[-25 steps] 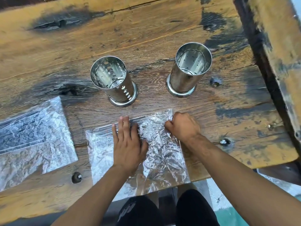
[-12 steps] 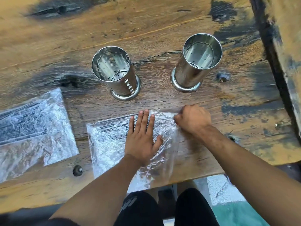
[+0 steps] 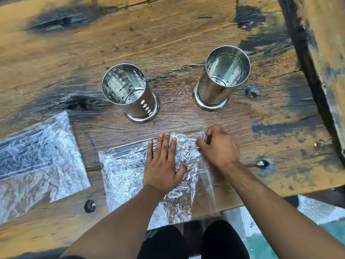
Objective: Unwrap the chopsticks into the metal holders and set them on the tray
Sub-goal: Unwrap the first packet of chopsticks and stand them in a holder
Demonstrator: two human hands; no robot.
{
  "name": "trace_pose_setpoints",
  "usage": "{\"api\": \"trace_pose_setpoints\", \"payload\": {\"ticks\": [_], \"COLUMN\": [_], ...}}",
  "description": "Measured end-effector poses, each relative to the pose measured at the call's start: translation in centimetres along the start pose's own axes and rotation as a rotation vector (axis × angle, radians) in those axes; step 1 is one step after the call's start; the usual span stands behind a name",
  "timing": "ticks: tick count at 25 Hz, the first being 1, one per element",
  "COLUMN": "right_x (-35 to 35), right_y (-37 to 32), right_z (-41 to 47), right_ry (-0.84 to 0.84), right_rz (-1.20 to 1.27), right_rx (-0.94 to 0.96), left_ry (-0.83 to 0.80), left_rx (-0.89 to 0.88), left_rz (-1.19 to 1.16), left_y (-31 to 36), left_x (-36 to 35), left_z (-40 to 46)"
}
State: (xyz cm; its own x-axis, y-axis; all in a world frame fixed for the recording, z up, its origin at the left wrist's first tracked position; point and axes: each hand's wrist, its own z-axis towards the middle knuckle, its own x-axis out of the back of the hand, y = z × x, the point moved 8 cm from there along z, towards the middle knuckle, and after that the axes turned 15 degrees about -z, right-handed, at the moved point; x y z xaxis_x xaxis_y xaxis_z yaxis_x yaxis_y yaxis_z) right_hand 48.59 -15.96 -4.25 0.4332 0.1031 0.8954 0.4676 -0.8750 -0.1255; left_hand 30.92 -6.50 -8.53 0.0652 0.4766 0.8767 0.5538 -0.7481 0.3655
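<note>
Worn wooden table point(image 3: 168, 43), dark stains, cracks, bolt heads; teal floor point(image 3: 317, 238) below edge.

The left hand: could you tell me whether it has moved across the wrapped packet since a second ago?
Yes. The left hand slid right along the packet, from left of the left holder's base to right of it.

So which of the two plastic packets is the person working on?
The nearer packet at the table's front edge: the left hand presses flat on it, the right hand pinches its far corner. The other packet lies untouched, further left.
</note>
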Motion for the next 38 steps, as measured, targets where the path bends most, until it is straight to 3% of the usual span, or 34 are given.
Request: {"api": "trace_pose_setpoints", "payload": {"ticks": [4, 9, 13, 21, 26, 31, 34, 38], "right_x": [-0.1, -2.4, -1.6, -1.1, 1.1, -2.5, -3.5, -3.1], "right_y": [1.6, 3.4, 3.7, 3.8, 4.8, 0.9, 2.1, 5.6], "right_z": [1.3, 2.6, 2.6, 3.1, 0.5, -2.9, -2.4, -2.4], "right_ry": [-0.014, -0.331, -0.474, -0.452, -0.039, -0.319, -0.389, -0.501], "right_rz": [0.134, 0.611, 0.87, 0.852, 0.47, 0.012, 0.084, 0.289], "right_rx": [-0.034, -0.138, -0.146, -0.112, -0.17, 0.081, 0.162, 0.125], "left_ry": [0.008, 0.005, 0.023, 0.019, 0.012, 0.012, 0.018, 0.038], "left_rx": [-0.009, -0.01, -0.01, -0.012, 0.001, 0.003, 0.002, -0.013], "left_rz": [-0.013, -0.011, -0.026, -0.005, 0.0, 0.01, 0.013, 0.011], "left_y": [0.0, -0.2, -0.1, 0.0, -0.2, 0.0, 0.0, 0.0], "left_x": [0.0, -0.2, 0.1, 0.1, 0.0, 0.1, 0.2, 0.2], "left_z": [0.0, 0.0, 0.0, 0.0, 0.1, 0.0, 0.0, 0.0]}}
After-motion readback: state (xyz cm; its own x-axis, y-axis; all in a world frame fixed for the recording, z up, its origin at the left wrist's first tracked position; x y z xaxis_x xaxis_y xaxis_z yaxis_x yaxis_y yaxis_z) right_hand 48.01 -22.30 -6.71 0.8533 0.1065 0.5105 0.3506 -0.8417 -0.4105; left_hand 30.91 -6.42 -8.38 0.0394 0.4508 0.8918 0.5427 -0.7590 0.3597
